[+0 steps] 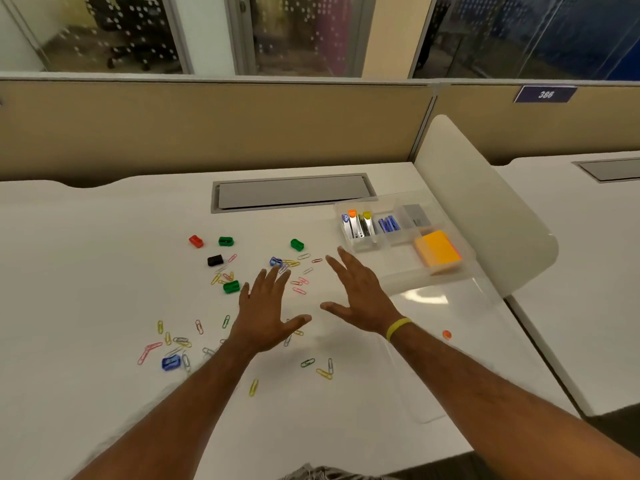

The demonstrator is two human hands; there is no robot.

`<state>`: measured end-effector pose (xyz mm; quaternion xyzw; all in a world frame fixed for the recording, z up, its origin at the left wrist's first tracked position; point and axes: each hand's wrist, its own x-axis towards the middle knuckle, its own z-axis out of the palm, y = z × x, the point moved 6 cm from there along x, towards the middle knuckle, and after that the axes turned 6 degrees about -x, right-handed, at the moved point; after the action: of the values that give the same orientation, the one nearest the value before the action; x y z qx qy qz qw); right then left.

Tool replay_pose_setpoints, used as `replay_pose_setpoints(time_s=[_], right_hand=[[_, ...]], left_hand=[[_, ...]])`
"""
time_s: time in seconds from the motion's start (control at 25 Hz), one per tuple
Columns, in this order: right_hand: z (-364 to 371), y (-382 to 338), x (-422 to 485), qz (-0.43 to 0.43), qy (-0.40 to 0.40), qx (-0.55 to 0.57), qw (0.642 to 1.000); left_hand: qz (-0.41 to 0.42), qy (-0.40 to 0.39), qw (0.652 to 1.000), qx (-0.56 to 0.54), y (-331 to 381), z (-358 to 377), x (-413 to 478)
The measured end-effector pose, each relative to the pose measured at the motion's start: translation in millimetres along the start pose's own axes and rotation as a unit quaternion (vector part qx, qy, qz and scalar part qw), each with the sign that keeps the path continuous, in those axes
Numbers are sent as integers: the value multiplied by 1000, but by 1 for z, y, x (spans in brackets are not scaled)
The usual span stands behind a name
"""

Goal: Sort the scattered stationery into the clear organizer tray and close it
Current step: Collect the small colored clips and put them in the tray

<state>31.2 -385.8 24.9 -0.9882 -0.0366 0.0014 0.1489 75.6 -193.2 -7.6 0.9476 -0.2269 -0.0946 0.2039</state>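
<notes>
Coloured paper clips (299,284) and small sharpeners lie scattered on the white desk: red (196,241), black (215,260), blue (171,362) and several green ones (231,286). The clear organizer tray (391,271) stands open at the right, holding nail clippers (358,225), blue items (388,224), a grey block (416,215) and an orange sticky-note pad (437,251). Its clear lid (450,327) lies flat in front of it. My left hand (265,317) and my right hand (360,292) hover over the clips with fingers spread, holding nothing.
A grey cable hatch (292,192) sits at the back of the desk. A white curved divider (485,216) rises just right of the tray. A small orange object (446,334) lies on the lid. A beige partition wall runs behind.
</notes>
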Motion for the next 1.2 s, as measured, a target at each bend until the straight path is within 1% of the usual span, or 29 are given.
replay_pose_setpoints(time_s=[0.16, 0.28, 0.44, 0.56, 0.68, 0.76, 0.84, 1.0, 1.12, 1.2], right_hand=[[28, -33, -6, -24, -20, -11, 999], [50, -51, -4, -22, -45, -16, 999], [75, -72, 7, -27, -89, -27, 995], [83, -90, 24, -44, -96, -32, 994], [87, -111, 50, -64, -101, -28, 992], [87, -120, 66, -65, -96, -20, 993], [86, -125, 79, -60, -84, -13, 995], [91, -128, 91, -61, -86, -31, 994], [97, -133, 95, -68, -96, -39, 992], [99, -134, 95, -63, -97, -22, 993]], left_hand=[[-9, 2, 999, 36, -34, 6, -30], [-32, 4, 998, 54, -61, 5, -51], [-70, -12, 996, 57, -99, 0, -73], [-80, -8, 996, 42, -128, -10, -88], [-61, 46, 997, 13, -155, -30, -101], [-46, 60, 997, -5, -170, -38, -106], [-33, 48, 998, -30, -178, -40, -110], [-3, 9, 998, -60, -185, -37, -114], [-1, 10, 997, -79, -188, -39, -116], [4, 8, 997, -82, -188, -38, -115]])
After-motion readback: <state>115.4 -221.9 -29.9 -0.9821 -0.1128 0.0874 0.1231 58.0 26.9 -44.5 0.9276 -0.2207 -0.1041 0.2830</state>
